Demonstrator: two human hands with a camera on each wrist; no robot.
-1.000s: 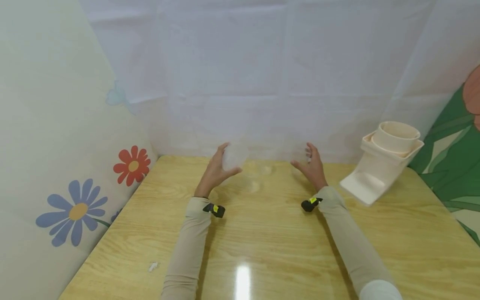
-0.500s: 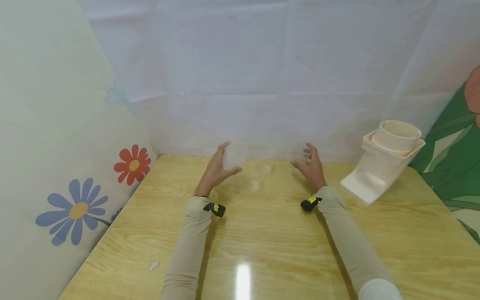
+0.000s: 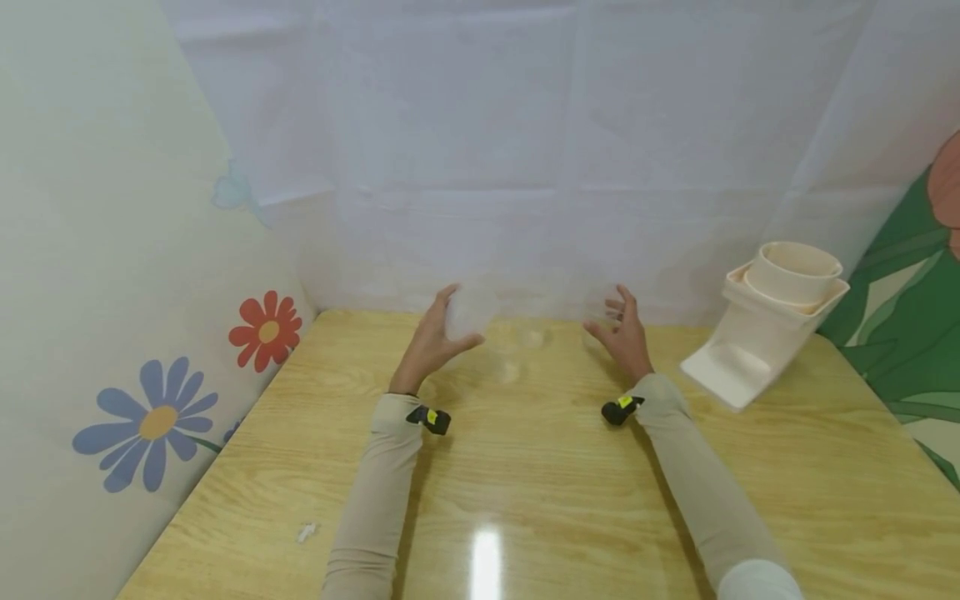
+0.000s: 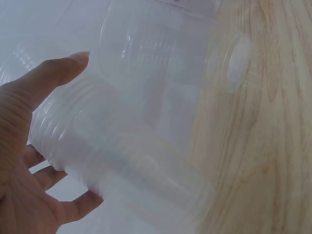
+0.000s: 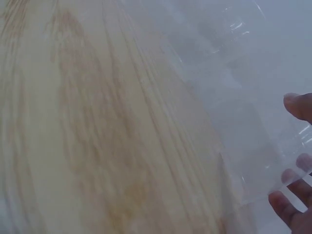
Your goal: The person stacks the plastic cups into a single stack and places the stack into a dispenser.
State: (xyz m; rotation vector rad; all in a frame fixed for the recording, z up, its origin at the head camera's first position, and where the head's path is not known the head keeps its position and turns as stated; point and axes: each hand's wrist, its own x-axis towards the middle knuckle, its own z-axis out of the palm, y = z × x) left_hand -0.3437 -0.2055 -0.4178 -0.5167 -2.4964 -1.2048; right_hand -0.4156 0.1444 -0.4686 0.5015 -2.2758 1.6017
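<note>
My left hand (image 3: 431,342) grips a stack of nested clear plastic cups (image 4: 126,146), thumb on one side and fingers curled round the other. The stack lies tilted near the table's back edge, its ridged rims toward the palm. Beside it in the left wrist view is another clear plastic cup (image 4: 151,44). My right hand (image 3: 624,337) curls its thumb and fingers round a clear plastic cup (image 5: 243,131); some fingertips show through its wall. In the head view the cups between the hands are very faint against the white cloth.
A cream plastic stand with a round collar (image 3: 783,312) stands on the wooden table (image 3: 480,467) at the right. A small white scrap (image 3: 306,532) lies at the front left. White cloth (image 3: 465,150) hangs behind, with flower-painted walls at both sides.
</note>
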